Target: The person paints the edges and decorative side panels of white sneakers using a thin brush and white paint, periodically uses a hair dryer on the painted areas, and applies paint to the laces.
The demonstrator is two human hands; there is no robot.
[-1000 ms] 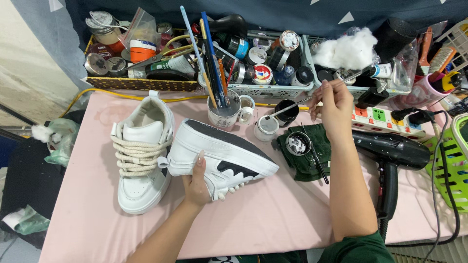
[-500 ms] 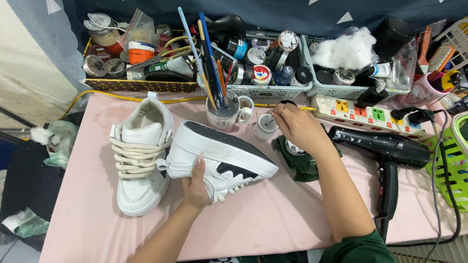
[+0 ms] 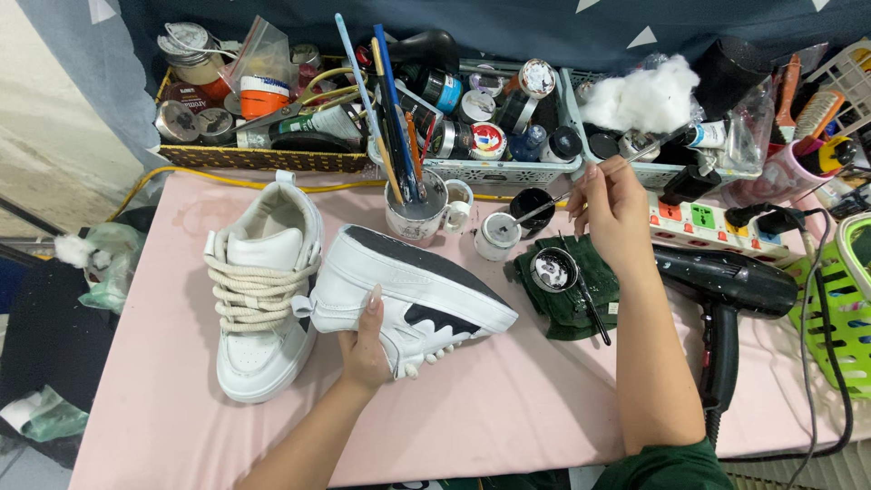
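While L grip (image 3: 365,343) clasps sneaker (image 3: 408,299) on pink tabletop (image 3: 508,417), R grip (image 3: 612,204) pinches brush (image 3: 553,201).

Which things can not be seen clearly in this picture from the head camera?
- Brush tip: hidden inside the small jar; right hand holds the brush.
- Tilted shoe: its far side faces away; left hand covers part of it.
- Green basket: cut by the right edge.
- Hair dryer cord: partly behind the forearm.
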